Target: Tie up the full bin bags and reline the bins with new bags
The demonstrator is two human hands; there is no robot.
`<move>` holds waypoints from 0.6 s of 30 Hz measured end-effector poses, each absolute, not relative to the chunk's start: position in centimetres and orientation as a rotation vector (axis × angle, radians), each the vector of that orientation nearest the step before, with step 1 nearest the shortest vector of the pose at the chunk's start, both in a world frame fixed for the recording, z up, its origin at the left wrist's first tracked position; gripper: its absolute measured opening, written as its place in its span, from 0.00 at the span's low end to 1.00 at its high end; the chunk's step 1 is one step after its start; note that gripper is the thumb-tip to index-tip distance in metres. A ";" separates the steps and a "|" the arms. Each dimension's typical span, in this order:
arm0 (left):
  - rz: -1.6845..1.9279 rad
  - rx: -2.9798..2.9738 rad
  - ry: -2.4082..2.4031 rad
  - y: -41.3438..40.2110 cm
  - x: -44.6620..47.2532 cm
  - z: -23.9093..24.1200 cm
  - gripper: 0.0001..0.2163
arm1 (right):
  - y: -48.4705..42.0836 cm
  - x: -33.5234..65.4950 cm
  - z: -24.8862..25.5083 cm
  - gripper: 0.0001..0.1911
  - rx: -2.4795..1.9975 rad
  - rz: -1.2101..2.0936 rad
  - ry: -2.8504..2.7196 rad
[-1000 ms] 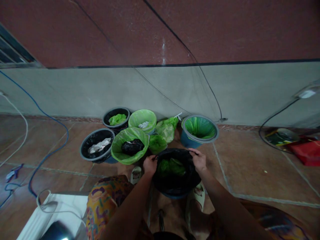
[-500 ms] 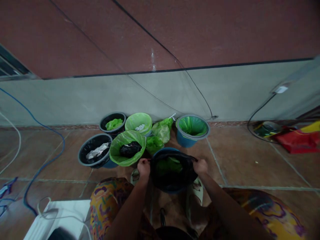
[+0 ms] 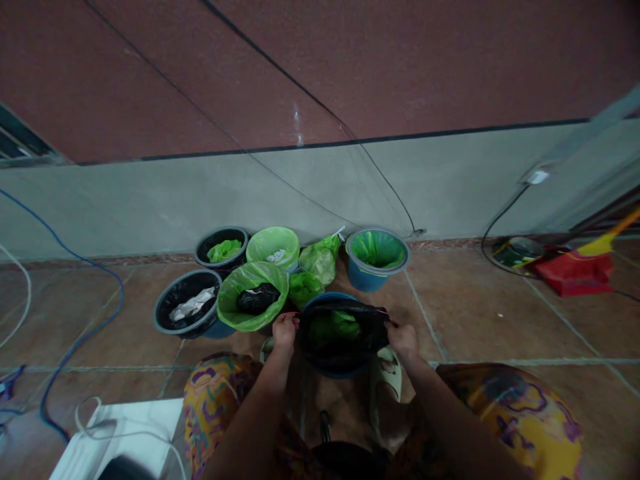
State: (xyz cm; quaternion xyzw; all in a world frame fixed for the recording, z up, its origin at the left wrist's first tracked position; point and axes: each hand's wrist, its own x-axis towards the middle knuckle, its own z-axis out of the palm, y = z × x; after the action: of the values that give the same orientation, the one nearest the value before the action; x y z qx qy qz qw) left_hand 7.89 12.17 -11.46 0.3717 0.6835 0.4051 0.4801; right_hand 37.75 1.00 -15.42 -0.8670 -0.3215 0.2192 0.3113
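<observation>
A blue bucket stands on the floor between my feet, with a black plastic bag inside it. Green plastic lies in the bag. My left hand grips the bag's left edge, and my right hand grips its right edge, so the mouth is stretched sideways above the bucket. Just left of my left hand is a bucket lined with a green bag, holding a black bundle. Loose green plastic sits behind the bucket I work over.
A blue bucket with a green liner stands near the wall. More lined buckets are grouped at left beside a tied green bag. A red dustpan lies at right; a blue cable and a white stool-like surface are at left.
My hands still hold the black bag's edges; the mouth has been pulled flatter and narrower from front to back. The camera view has turned slightly right.
</observation>
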 end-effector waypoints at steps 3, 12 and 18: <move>1.023 0.824 1.632 12.1 8.0 -11.3 0.09 | 1.5 38.5 -14.5 0.20 -2.271 0.502 -0.866; 1.038 0.833 1.577 12.0 8.3 -9.7 0.11 | 2.5 38.3 -12.6 0.11 -2.323 0.671 -0.995; 1.001 1.139 1.422 13.3 8.8 -5.4 0.10 | 3.0 38.0 -8.8 0.14 -2.030 0.757 -0.805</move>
State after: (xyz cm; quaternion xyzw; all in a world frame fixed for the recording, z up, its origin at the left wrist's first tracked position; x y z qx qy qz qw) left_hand 8.76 13.28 -5.43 0.4723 0.5899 0.4151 0.5066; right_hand 37.97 3.02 -8.79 -0.8037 -0.3186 0.2996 0.4034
